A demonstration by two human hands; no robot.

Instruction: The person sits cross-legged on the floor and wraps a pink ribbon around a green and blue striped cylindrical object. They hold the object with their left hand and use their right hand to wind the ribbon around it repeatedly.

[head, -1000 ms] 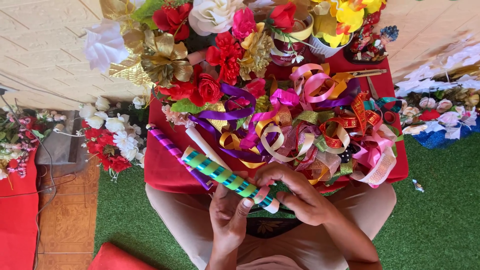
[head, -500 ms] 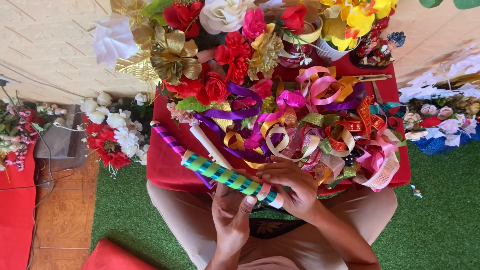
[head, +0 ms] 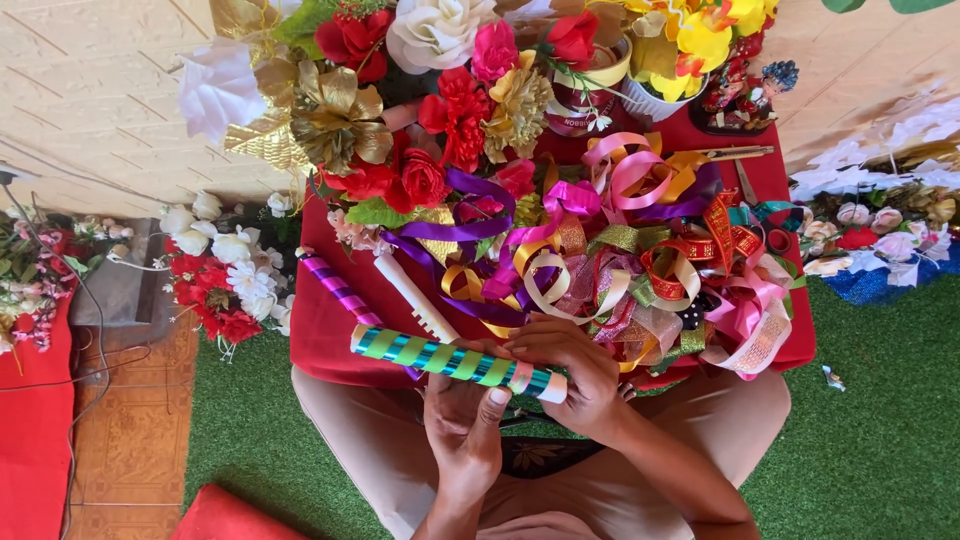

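Observation:
A tube wrapped in green and blue striped ribbon (head: 440,357) lies across the near edge of the red table (head: 330,330). My left hand (head: 468,425) grips it from below, thumb pressed on the wrap near its right end. My right hand (head: 570,365) curls over the tube's right end, fingers on a pink band and a white tip. A purple striped tube (head: 340,290) and a plain white tube (head: 415,297) lie on the table just behind.
A heap of loose ribbons (head: 640,260) covers the table's right half. Artificial flowers (head: 440,90) fill the back. Scissors (head: 740,155) lie at the far right. More flowers (head: 220,280) sit on the floor left, others (head: 880,215) right. Green turf (head: 880,420) surrounds my knees.
The green striped tube has swung slightly, its left end lifting toward level. Both hands stay on its right end with little shift.

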